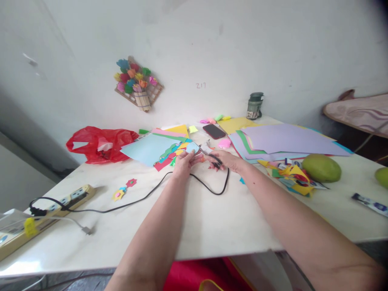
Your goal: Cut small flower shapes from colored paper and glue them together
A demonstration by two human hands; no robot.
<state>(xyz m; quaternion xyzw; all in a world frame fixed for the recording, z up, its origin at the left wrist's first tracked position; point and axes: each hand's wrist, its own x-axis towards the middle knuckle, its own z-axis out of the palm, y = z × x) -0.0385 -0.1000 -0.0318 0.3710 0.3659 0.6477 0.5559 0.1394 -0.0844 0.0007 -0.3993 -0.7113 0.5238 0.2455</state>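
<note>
My left hand [185, 162] pinches a small light blue paper piece [192, 147] above the middle of the table. In my right hand [226, 159] is a pair of scissors [216, 160] with dark handles, its blades pointing left at the blue piece. Whether the blades are open or closed on the paper is too small to tell. Cut coloured paper strips [169, 153] lie just beyond my left hand. A black cord [151, 193] runs under my left wrist and up to my right hand, where its end is hidden. Small paper flowers [119, 195] lie to the left.
A power strip [87, 190] lies at the left, with a red plastic bag [91, 141] behind it. Coloured sheets [291, 137], a phone [214, 131] and a green tumbler [255, 106] are at the back. Paper scraps [294, 178] and a green fruit [321, 168] sit right.
</note>
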